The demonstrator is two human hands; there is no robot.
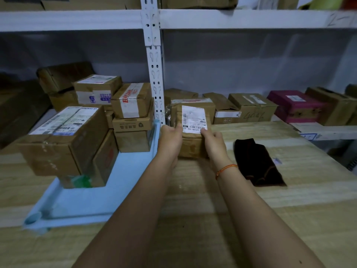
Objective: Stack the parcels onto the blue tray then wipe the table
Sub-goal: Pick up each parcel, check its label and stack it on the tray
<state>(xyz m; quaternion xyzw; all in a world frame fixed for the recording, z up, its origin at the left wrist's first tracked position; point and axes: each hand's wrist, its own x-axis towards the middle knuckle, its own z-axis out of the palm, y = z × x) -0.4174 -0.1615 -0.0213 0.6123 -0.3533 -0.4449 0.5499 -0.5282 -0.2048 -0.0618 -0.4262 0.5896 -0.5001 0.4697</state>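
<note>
A small brown parcel (193, 146) with a white barcode label stands on the wooden table (212, 200), just right of the blue tray (92, 202). My left hand (171, 139) grips its left side and my right hand (212, 141) grips its right side. On the tray stand several cardboard parcels: a large labelled box (63, 140) at the front left and a stack topped by a red-taped box (133, 101) at the back. A dark cloth (257, 161) lies on the table to the right of my hands.
A white metal shelf upright (154, 74) rises behind the tray. More cardboard boxes (251, 107) and a magenta box (295, 106) sit on the shelf beyond the table's far edge. An upper shelf (231, 18) spans the top.
</note>
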